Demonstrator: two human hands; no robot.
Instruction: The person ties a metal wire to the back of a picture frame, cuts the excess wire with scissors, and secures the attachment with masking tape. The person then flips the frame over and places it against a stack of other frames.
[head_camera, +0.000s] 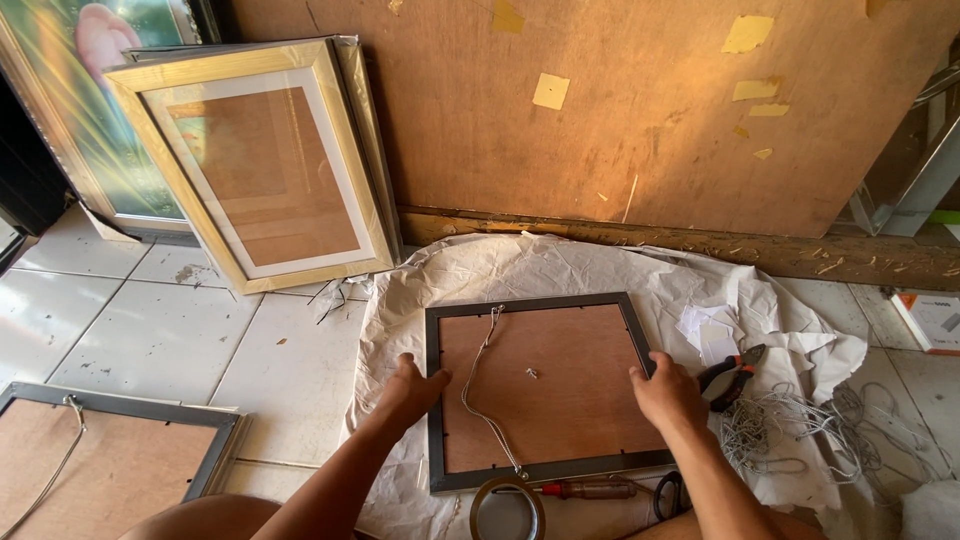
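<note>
Dark picture frame (540, 390) lies face-down, nearly square; left hand (412, 388) and right hand (665, 392) rest open-palmed on its opposite side rails, equally near.

Dark grey frame (535, 303) with brown backing, on crumpled off-white paper (600, 265); gold frame (250, 160) beyond.

a white box with an orange corner (932, 318) lies at right edge.

Both forearms reach forward, left hand (410, 388) and right hand (668, 393) palm-down, fingers loosely spread
</note>
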